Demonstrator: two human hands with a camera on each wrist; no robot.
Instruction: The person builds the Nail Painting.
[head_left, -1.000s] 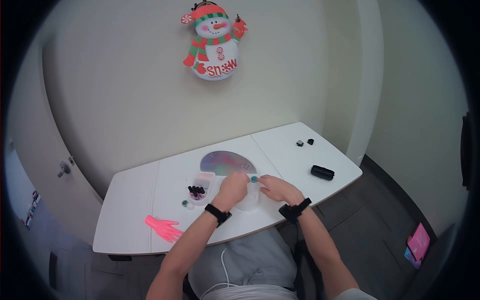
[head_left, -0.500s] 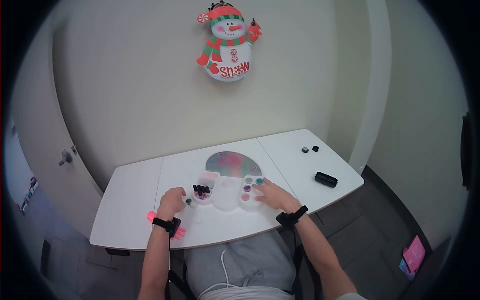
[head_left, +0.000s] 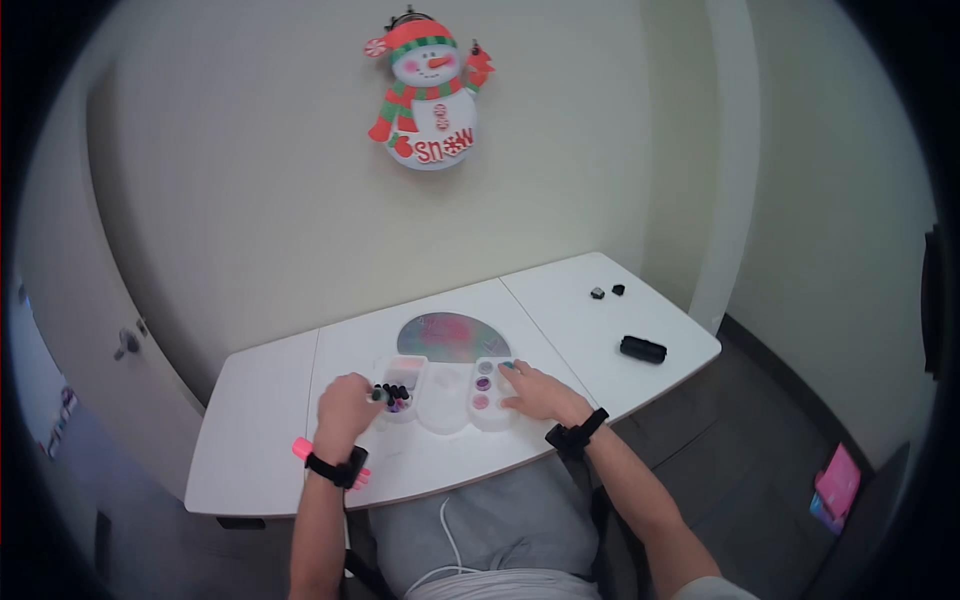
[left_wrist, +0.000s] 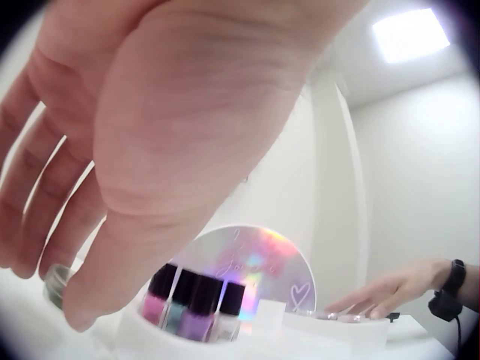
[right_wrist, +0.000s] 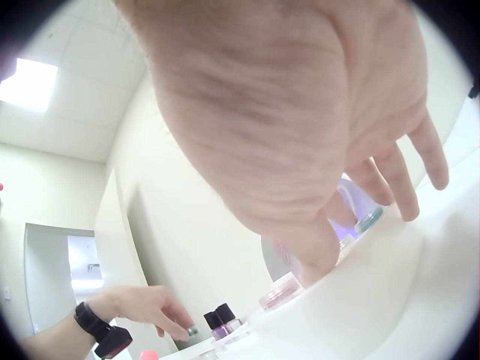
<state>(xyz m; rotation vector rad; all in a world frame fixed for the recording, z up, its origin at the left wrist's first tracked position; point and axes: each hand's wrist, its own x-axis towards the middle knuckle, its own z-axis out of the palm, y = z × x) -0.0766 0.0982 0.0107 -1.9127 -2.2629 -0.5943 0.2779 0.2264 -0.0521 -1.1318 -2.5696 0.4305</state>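
Observation:
My left hand (head_left: 347,408) pinches a small clear jar of green contents (left_wrist: 56,285) between thumb and fingertips, just left of the nail polish bottles (left_wrist: 199,300). Those bottles, black-capped with pink, teal and purple polish, stand in the left part of a white organizer (head_left: 447,415). My right hand (head_left: 540,392) rests on the organizer's right part, fingers spread and the thumb tip at its edge. Round wells there hold small glitter pots, including a purple one (head_left: 484,384), a pink one (head_left: 480,402) and a teal one (right_wrist: 369,220) under the fingers.
A half-round iridescent panel (head_left: 454,337) stands behind the organizer. Left of it lies a pink practice hand (head_left: 302,448), partly hidden by my left wrist. A black case (head_left: 643,349) and two small dark objects (head_left: 607,292) sit on the table's right side.
My left hand has gone from the organizer's right part to the left side of the table, and picked up the green jar. My right hand stays at the organizer's right part.

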